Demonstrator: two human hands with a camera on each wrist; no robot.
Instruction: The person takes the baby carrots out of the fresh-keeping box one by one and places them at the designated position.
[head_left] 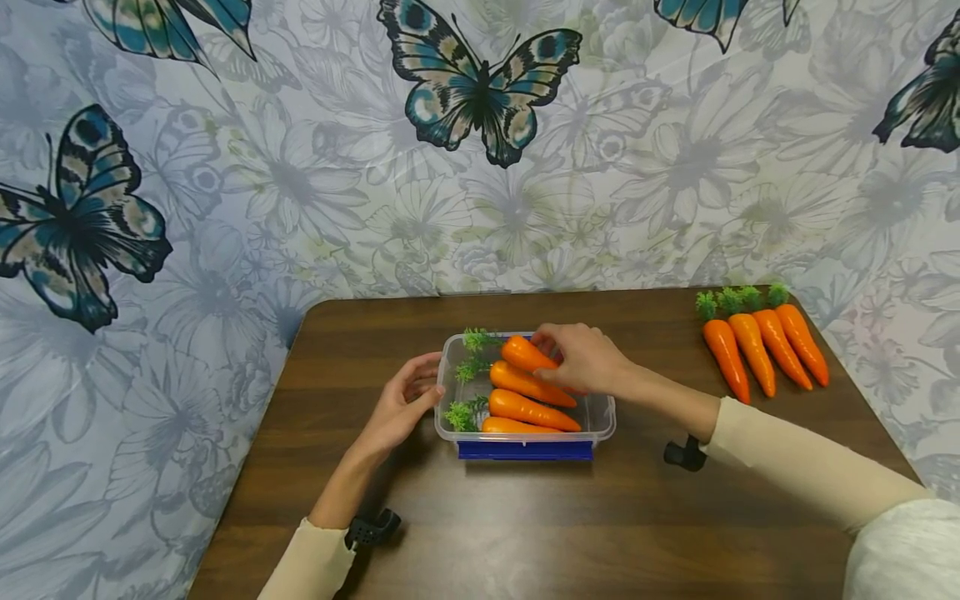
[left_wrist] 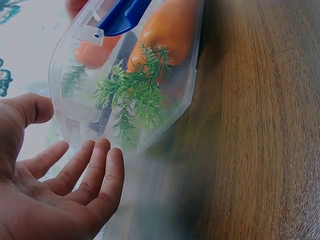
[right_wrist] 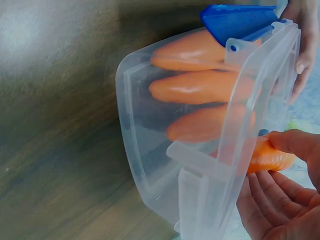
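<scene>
A clear plastic container with blue latches stands on the table, holding several orange toy carrots with green tops. My right hand pinches the rearmost carrot between thumb and fingers, over the container's right half. That carrot lies tilted, its top end toward the left and its tip low inside. At the container's left end is my left hand. Its fingers are loosely bent and hold nothing. In the left wrist view its thumb and fingertips lie at the container wall; whether all of them touch cannot be told.
Several more toy carrots lie side by side at the table's back right, green tops toward the wall. The brown wooden table meets a wall with butterfly and flower patterns. A blue latch hangs at the container's front.
</scene>
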